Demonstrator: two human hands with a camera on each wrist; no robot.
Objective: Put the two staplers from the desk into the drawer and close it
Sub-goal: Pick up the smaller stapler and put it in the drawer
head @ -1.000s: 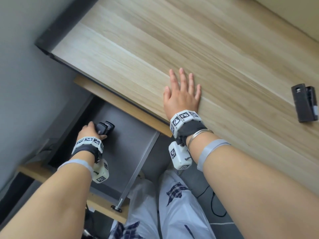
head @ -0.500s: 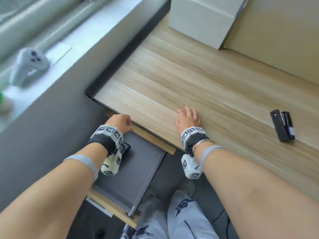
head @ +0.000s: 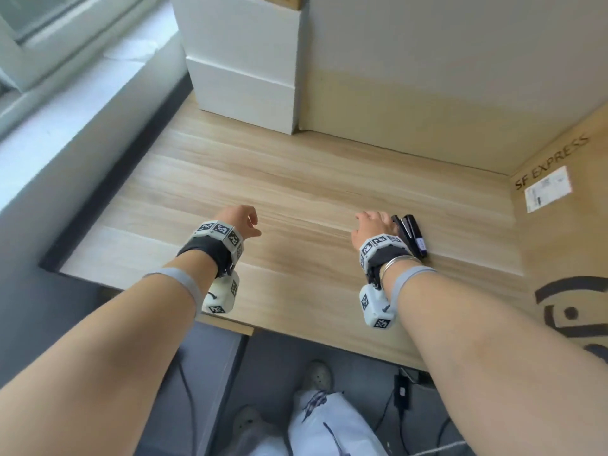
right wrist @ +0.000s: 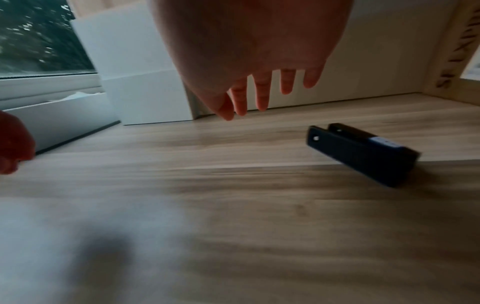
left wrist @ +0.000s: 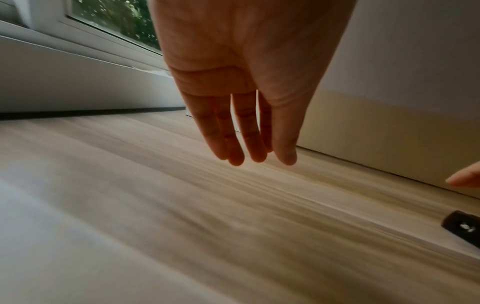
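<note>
A black stapler [head: 413, 235] lies on the wooden desk [head: 296, 179], on its right side. My right hand [head: 371, 218] hovers just left of it with the fingers spread, not touching it; the right wrist view shows the hand [right wrist: 259, 102] above the desk and the stapler [right wrist: 363, 152] off to its right. My left hand [head: 251, 225] hangs empty over the desk's middle left, fingers relaxed [left wrist: 257, 158]. The stapler's end [left wrist: 462, 226] shows at the left wrist view's right edge. The grey drawer [head: 214, 373] stands open below the desk front, mostly behind my left forearm. No other stapler is in view.
Two stacked white boxes [head: 243, 77] stand at the desk's back left against a pale panel. A cardboard box marked SF EXPRESS [head: 566, 241] borders the desk on the right. A window sill [head: 65, 103] runs along the left. Cables and my legs are below.
My left hand let go of a stapler in the drawer and rose over the desk, empty. My right hand moved right from the desk's front edge to beside the other stapler.
</note>
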